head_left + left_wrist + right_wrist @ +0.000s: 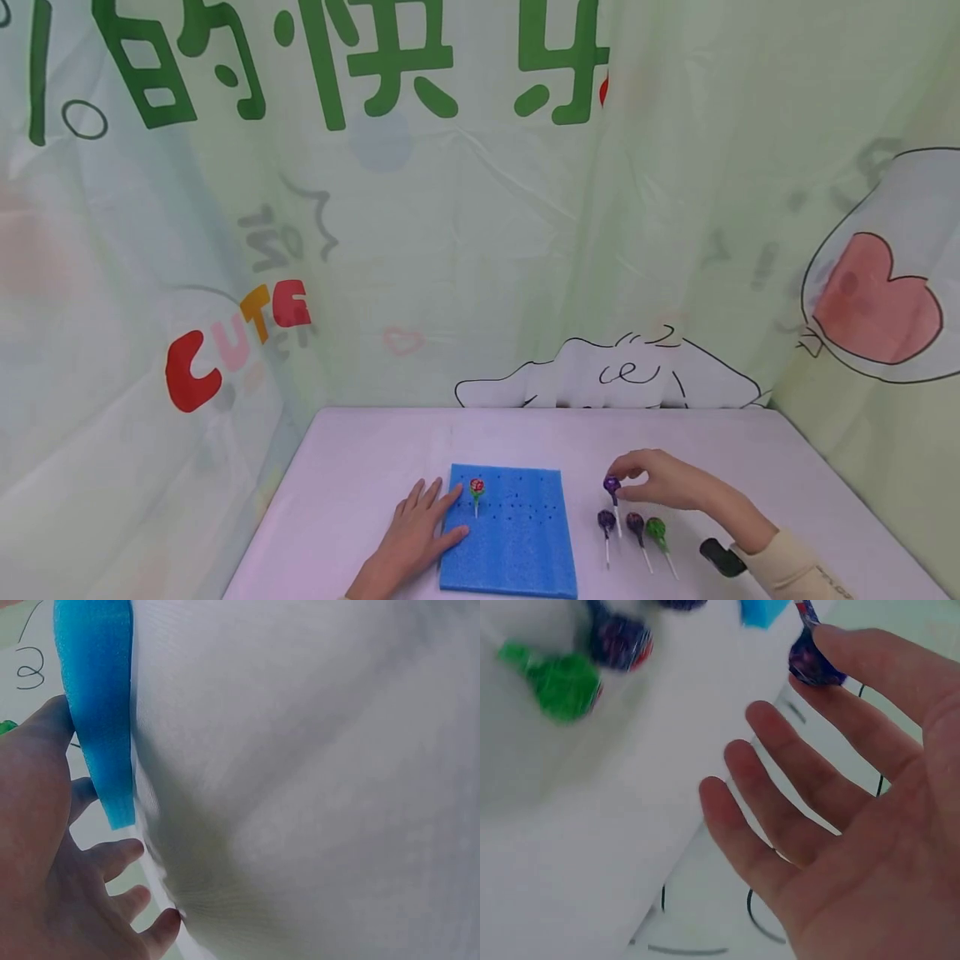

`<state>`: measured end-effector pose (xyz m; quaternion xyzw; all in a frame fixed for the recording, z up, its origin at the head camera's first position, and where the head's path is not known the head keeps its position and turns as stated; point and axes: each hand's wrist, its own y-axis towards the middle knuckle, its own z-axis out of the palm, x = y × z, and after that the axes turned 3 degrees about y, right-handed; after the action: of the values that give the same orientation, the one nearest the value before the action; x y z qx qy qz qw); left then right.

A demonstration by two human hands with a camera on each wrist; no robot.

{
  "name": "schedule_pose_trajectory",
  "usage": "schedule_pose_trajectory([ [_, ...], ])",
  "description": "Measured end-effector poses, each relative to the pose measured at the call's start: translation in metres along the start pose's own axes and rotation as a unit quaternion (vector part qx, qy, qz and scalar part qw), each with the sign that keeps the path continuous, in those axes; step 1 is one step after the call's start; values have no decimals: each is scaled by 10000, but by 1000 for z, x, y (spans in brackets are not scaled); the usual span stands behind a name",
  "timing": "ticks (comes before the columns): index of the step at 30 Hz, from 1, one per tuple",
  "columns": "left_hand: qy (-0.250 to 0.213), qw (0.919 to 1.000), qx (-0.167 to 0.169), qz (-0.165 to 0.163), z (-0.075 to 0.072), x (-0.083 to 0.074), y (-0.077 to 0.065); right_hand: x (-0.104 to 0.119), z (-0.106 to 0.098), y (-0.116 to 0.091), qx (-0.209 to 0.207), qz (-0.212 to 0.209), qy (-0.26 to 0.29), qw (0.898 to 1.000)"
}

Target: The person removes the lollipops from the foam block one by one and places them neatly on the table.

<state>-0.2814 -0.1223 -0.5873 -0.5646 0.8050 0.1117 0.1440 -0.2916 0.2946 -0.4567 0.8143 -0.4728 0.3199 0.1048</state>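
Observation:
My left hand (411, 532) lies with spread fingers at the left edge of a blue foam board (510, 554), its thumb and index finger over the edge. Rows of small holes cross the upper half of the board. A lollipop in a red and green wrapper (476, 486) stands upright near the board's upper left. To the right of the board, my right hand (667, 481) pinches a purple-wrapped lollipop (812, 664) by its head between thumb and index finger, stick pointing down. The other fingers of that hand are apart and hold nothing.
Below my right hand lie two dark purple lollipops, one at left (606, 520) and one in the middle (635, 523), and a green lollipop (656, 529). A black object (722, 557) sits by the right sleeve. Printed cloth (465, 250) hangs behind the white table (360, 450).

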Motion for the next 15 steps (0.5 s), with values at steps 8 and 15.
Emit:
schedule_pose_trajectory([
  [8, 15, 10000, -3, 32, 1, 1, 1, -23, -27, -22, 448, 1076, -546, 9917],
  [15, -6, 10000, 4, 28, 1, 2, 2, -37, -21, -31, 656, 2063, -1075, 9704],
])
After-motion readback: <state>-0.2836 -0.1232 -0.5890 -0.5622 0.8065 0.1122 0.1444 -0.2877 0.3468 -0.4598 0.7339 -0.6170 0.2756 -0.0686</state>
